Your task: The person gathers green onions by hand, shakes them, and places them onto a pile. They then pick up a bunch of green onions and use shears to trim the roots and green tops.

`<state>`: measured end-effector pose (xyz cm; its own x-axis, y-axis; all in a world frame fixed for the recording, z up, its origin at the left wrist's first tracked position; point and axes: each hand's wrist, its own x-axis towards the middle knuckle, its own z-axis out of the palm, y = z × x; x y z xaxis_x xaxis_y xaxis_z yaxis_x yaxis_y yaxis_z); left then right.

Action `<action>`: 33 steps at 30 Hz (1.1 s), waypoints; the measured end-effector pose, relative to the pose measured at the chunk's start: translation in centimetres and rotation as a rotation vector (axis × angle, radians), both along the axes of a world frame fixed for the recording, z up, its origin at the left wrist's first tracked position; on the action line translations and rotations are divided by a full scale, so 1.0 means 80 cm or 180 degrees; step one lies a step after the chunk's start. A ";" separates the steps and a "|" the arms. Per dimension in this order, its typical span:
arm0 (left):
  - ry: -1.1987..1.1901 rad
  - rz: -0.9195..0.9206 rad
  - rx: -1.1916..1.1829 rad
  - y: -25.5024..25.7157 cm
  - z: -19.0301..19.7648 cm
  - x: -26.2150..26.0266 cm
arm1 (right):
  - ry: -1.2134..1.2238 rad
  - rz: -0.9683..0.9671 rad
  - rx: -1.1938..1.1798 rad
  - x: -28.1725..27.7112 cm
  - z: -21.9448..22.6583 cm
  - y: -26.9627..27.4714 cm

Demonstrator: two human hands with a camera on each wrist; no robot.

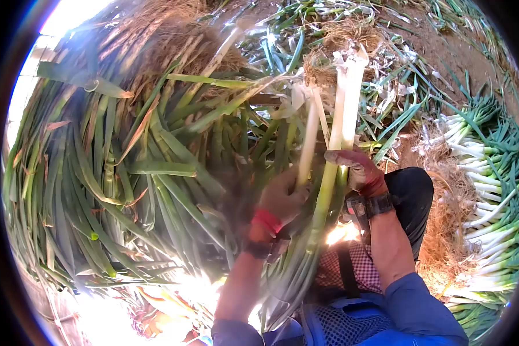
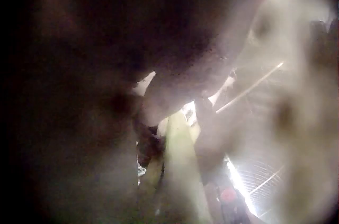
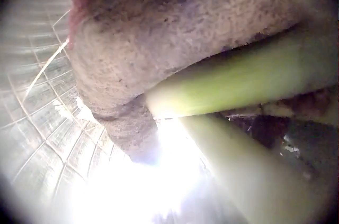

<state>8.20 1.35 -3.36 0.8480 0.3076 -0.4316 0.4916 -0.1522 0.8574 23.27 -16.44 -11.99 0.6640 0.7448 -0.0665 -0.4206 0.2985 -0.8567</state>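
Note:
Two thick green onions (image 1: 345, 106) stand root end up in the head view, gripped by my gloved right hand (image 1: 360, 168) partway along their shafts. Their green leaves trail down toward my lap. My gloved left hand (image 1: 285, 193), just left of them, holds another, thinner green onion (image 1: 309, 138) by its shaft. The right wrist view has the dirty glove (image 3: 175, 33) curled over a pale green shaft (image 3: 233, 84), with a second, blurred shaft (image 3: 243, 166) below. In the dark left wrist view, gloved fingers (image 2: 180, 86) lie over a pale green shaft (image 2: 183, 160).
A large heap of untrimmed green onions (image 1: 98, 155) fills the left side, with dry brown roots (image 1: 167, 46) at its top. Peeled leaf scraps (image 1: 406, 86) litter the soil ahead. Cleaned green onions (image 1: 487, 196) lie in a row at the right, beyond my bent knee (image 1: 412, 196).

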 end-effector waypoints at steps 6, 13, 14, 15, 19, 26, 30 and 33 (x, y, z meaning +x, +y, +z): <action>0.0258 -0.0425 -0.0834 0.023 0.024 0.010 | 0.0784 0.0075 0.0896 0.001 -0.011 -0.014; 0.0675 -0.0332 0.2680 0.074 -0.096 0.020 | 0.0850 -0.0594 0.0586 -0.011 0.046 -0.051; 0.0951 -0.0402 0.2574 0.068 -0.096 0.028 | 0.0750 -0.0750 0.0369 -0.016 0.039 -0.059; 0.0954 -0.0416 0.2568 0.063 -0.094 0.034 | 0.0652 -0.0903 0.0152 -0.019 0.034 -0.065; 0.1202 -0.0417 0.2833 0.066 -0.099 0.061 | 0.1854 -0.0695 0.1098 -0.016 0.033 -0.069; -0.0062 -0.0405 0.0961 0.142 -0.108 0.086 | 0.1497 -0.0776 0.1096 -0.012 0.031 -0.056; -0.2153 0.0540 -0.1964 0.141 0.066 0.194 | 0.1622 -0.0060 0.1111 -0.003 0.061 -0.045; -0.2491 0.0922 -0.1586 0.109 0.124 0.204 | 0.1652 -0.0287 0.0982 -0.005 0.066 -0.042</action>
